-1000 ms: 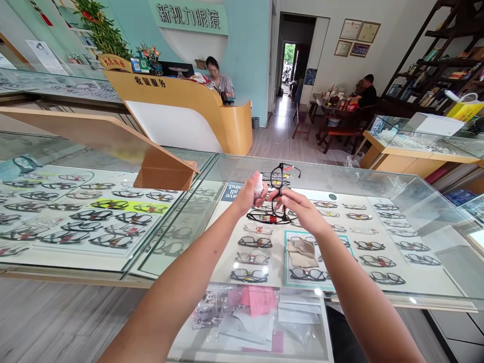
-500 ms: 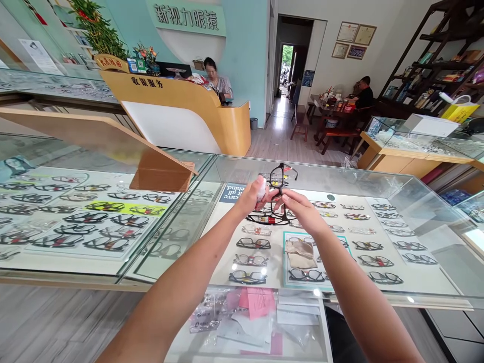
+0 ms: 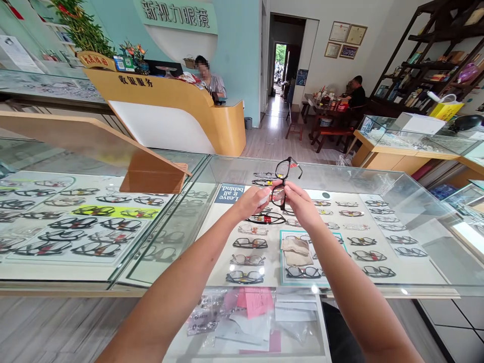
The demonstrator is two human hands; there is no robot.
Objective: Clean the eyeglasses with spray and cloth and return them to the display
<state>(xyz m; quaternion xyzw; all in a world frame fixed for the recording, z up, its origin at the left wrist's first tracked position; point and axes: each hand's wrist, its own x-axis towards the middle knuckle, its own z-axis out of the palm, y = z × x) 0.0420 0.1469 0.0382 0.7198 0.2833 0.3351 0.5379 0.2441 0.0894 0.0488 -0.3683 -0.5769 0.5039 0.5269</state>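
A pair of black-framed eyeglasses [image 3: 283, 168] is held on end above the glass counter, one lens over the other, with a temple sticking out to the right. My right hand [image 3: 300, 201] pinches the frame near its middle. From the other side my left hand [image 3: 251, 200] is closed round a small white thing [image 3: 264, 198], mostly hidden by the fingers. Its fingertips reach the lower lens; whether the white thing touches the lens I cannot tell. Below, inside the counter, lie rows of eyeglasses [image 3: 250, 243] and a beige pouch [image 3: 297, 252].
The glass display counter [image 3: 221, 174] spans the space before me. A wooden-framed mirror or panel [image 3: 151, 174] leans on its left part. Nearer, an open drawer [image 3: 322, 322] holds papers and plastic bags. Beyond are a cashier desk [image 3: 230, 126] with a seated person [image 3: 215, 83] and another person [image 3: 356, 93].
The eyeglasses have tilted a little and shifted slightly right relative to the counter. My left fingers have moved down to the lower lens, and less of the white thing shows. The view has turned slightly.
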